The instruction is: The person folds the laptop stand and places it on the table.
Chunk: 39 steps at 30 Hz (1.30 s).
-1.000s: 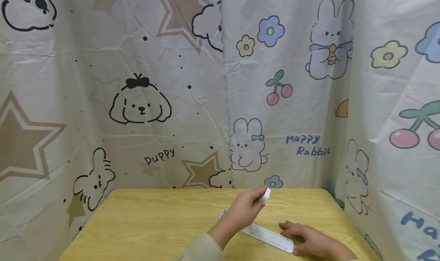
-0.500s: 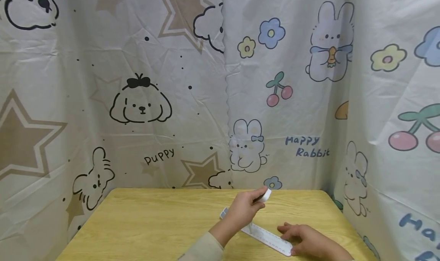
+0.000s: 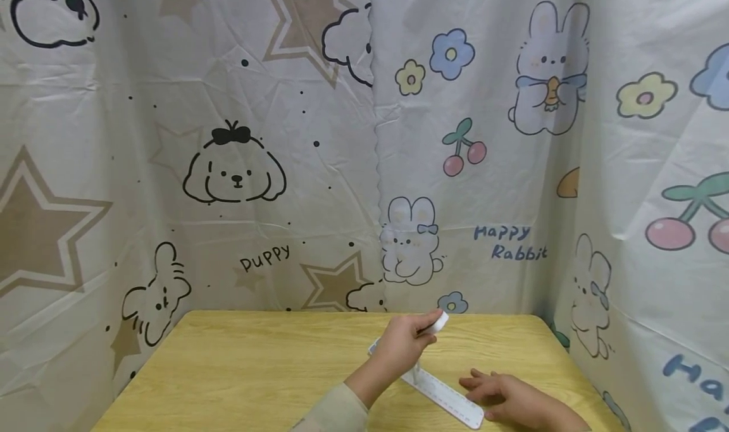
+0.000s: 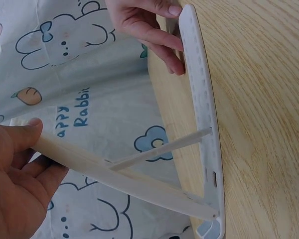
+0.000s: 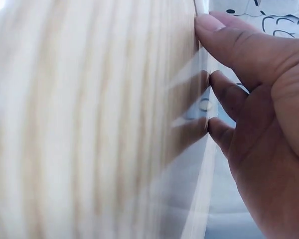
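A white hinged device lies on the table; its long flat base (image 3: 447,395) bears fine ruler-like marks. An upper arm (image 4: 127,181) rises from the base's far end, with a thin strut (image 4: 162,148) spanning the two. My left hand (image 3: 400,343) pinches the raised free end of that arm between thumb and fingers. At the base's near end, my right hand (image 3: 512,399) rests with fingertips on the table, its thumb touching or very close to the tip. The right wrist view shows the thumb (image 5: 212,22) and fingertips meeting the tabletop. Part of the hinge end is behind my left hand in the head view.
The device stands on a light wood-grain table (image 3: 245,362). Printed curtains (image 3: 319,185) with puppies, rabbits and stars hang close behind the table and along both sides.
The base has pivoted slightly, its near end shifting toward me and a little left. My left hand keeps its hold on the raised arm, almost unmoved; the right hand stays beside the near end.
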### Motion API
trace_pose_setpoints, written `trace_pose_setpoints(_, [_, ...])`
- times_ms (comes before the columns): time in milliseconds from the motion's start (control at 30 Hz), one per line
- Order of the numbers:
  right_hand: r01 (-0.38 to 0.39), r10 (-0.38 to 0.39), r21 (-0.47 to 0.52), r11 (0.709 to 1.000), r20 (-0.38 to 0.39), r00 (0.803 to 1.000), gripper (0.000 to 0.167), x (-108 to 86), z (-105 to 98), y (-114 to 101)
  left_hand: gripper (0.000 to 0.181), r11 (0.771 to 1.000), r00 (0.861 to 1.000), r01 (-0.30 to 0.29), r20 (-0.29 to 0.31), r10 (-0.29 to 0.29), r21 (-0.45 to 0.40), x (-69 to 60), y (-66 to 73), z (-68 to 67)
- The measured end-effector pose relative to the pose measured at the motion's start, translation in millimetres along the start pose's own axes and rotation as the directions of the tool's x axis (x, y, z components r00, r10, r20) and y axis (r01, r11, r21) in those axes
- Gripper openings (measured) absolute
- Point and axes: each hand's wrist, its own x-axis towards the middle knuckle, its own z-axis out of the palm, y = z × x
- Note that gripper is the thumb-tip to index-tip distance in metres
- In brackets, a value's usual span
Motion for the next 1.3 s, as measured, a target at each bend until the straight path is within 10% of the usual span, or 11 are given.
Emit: trace_pose_setpoints(1300, [0.057,-0.057,-0.005,0.998,-0.015,0.998,0.036,13.5,13,-11,0.045,0.995,0.999,-0.025,0.03,0.028,-0.095,6.9,-10.3,-7.5])
